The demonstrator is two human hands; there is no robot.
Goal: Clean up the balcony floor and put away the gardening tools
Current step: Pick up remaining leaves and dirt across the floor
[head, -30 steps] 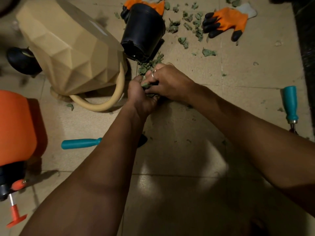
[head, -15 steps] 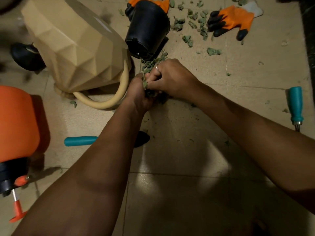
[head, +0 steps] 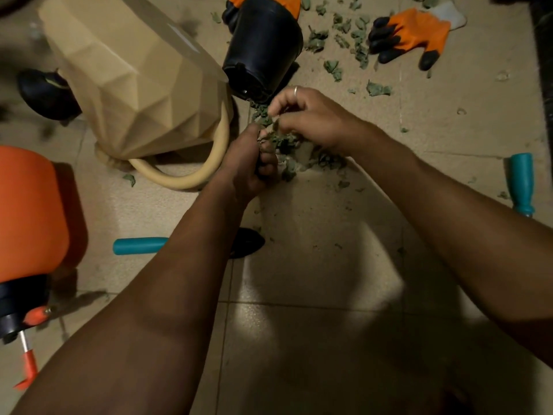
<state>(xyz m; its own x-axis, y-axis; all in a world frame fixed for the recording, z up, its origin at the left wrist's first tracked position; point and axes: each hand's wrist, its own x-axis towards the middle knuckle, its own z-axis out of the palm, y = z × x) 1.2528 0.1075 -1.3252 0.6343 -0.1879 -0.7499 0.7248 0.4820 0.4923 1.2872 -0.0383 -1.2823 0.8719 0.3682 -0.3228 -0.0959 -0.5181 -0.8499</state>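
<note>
Through the head cam I saw both hands meet low over the tile floor [head: 466, 85], just below the near end of a black plastic pot [head: 263, 49] that was tipped over. L hand [head: 250, 172] had its fingers curled round a clump of green leaf scraps [head: 282, 143]. R hand [head: 311, 121], w/ a ring [head: 295, 90] on one finger, was curled too, thumb & fingertips pinching scraps at the top of the same clump, right against the L hand. More bits lay on the floor directly under the hands. A looser scatter of leaves [head: 344, 34] lay further up, beside an orange glove [head: 410, 34] w/ black fingertips. A second orange glove [head: 288, 6] poked out from behind the pot. A beige faceted watering can [head: 134, 85] sat left of the pot; touching it or not, I couldn't tell. An orange pressure sprayer [head: 27, 214] lay at the left edge. A teal-handled trowel [head: 137, 245] lay on the floor, its middle hidden by the L forearm. Another teal-handled tool [head: 522, 184] lay at the right edge, its head hidden by the R forearm.
</note>
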